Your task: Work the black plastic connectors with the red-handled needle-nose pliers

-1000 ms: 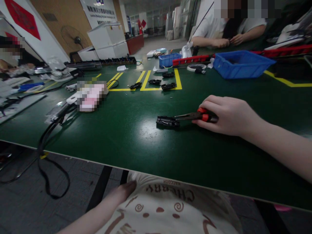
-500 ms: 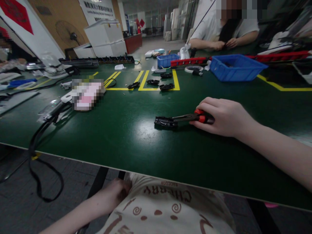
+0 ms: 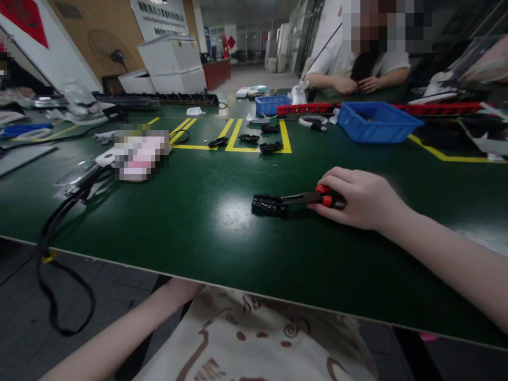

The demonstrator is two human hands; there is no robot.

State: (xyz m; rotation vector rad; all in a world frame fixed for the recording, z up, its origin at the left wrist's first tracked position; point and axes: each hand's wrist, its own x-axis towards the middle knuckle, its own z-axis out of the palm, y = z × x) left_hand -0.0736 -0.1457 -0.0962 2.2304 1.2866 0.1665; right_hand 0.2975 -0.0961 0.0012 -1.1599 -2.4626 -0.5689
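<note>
My right hand (image 3: pixel 359 198) is closed around the red-and-black handles of a pair of long-nose pliers (image 3: pixel 304 198). Their jaws point left and meet the right end of a small black plastic part (image 3: pixel 270 205) lying on the green table (image 3: pixel 178 211). Whether the jaws grip the part or only touch it, I cannot tell. Of my left hand (image 3: pixel 186 286) little more than the wrist shows, below the table's front edge by my lap; its fingers are hidden. Farther back, several similar black parts (image 3: pixel 271 147) lie in and beside a yellow-taped rectangle.
A blue bin (image 3: pixel 377 121) and a smaller blue bin (image 3: pixel 273 105) stand toward the back, near red strips (image 3: pixel 305 108). To the left lies a pink-and-white object (image 3: pixel 143 159), partly blurred out, with black cables (image 3: pixel 43 233) hanging over the edge. Across the table sits another person (image 3: pixel 357 69).
My left hand has moved up and under the table edge, hiding its fingers. My right hand still holds the pliers at the black part. The view has shifted slightly.
</note>
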